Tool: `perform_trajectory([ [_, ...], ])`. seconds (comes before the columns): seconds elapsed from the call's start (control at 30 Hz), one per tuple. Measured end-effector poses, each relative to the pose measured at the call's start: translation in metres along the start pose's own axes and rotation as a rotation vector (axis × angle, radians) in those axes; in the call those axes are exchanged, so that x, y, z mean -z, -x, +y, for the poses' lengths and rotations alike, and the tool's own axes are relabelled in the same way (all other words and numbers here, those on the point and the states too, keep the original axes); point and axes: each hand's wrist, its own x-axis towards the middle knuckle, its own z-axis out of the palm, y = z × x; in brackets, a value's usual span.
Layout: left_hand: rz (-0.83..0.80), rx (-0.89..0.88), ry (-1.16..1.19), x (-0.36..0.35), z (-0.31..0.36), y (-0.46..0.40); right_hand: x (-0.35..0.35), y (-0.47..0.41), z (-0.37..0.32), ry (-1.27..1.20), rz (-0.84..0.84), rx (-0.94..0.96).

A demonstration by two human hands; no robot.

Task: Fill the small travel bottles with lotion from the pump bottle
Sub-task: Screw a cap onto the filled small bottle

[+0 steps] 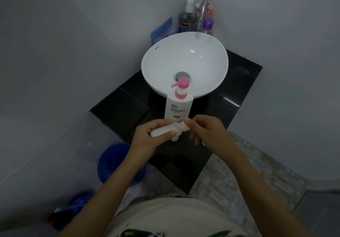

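Two hands meet above the near tabletop (128,106) edge: your left hand (147,137) grips one white travel bottle (163,130) lying sideways, your right hand (207,130) pinches its pink cap (184,126). Just beyond stands one pump bottle (178,107), against the white basin (184,61). Farther off, several toiletry bottles (185,18) crowd the tap (203,10).

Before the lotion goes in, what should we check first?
1. Small bottle held firm in the left hand: ok.
2. Pink cap off: not ok, the right hand pinches it, on the bottle.
3. Pump bottle upright on the black counter: ok.
4. Pump nozzle aimed at the small bottle: not ok, it points left.
5. Small bottle empty: cannot tell.
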Motion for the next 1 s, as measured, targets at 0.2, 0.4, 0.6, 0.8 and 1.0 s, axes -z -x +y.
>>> perform_trajectory([
  [0.2,-0.001,-0.008,0.001,0.001,0.001,0.002,0.005,0.007,0.001,0.004,-0.070,0.061],
  [0.4,-0.023,-0.013,0.016,0.000,0.001,0.006,0.001,0.012,0.000,-0.064,-0.063,0.050],
  [0.6,-0.038,-0.005,-0.009,-0.002,0.000,0.011,-0.003,0.014,0.001,-0.023,-0.011,-0.007],
  [0.8,-0.025,-0.002,-0.031,-0.001,0.000,0.011,0.004,0.017,0.000,-0.184,-0.082,0.054],
  [1.0,-0.031,0.018,-0.035,-0.003,-0.002,0.009,-0.001,0.015,0.001,-0.135,-0.004,-0.064],
])
